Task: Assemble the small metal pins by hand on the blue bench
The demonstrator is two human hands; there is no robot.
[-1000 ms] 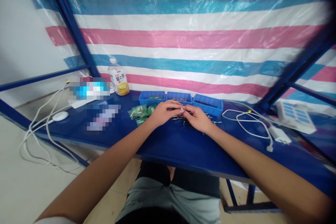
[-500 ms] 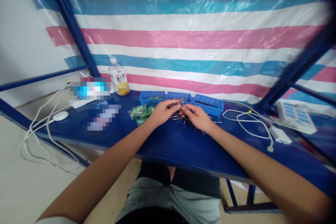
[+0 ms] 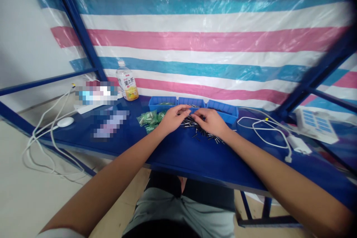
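My left hand (image 3: 175, 118) is over the left side of a loose pile of small black and silver pins (image 3: 212, 136). Its thumb and fingertips are pinched together; whatever they hold is too small to make out. My right hand (image 3: 210, 121) rests low over the middle of the same pile, thumb and forefinger apart, and I see nothing between them. Its fingers hide part of the pile. Right behind the hands stand a blue bin (image 3: 192, 101) with silver pieces, another blue bin (image 3: 223, 106) with dark pieces, and a third blue bin (image 3: 163, 101) with something green.
Green plastic bags (image 3: 147, 119) with small pieces lie left of my left hand. A drink bottle (image 3: 128, 83) stands behind them. White cables (image 3: 259, 130) and an adapter (image 3: 298, 144) lie to the right, near a white device (image 3: 316, 124). A power strip (image 3: 95, 105) sits at left.
My fingertips were together over the pile; now the hands are slightly apart. The right hand's thumb and forefinger have parted. The left hand has barely moved.
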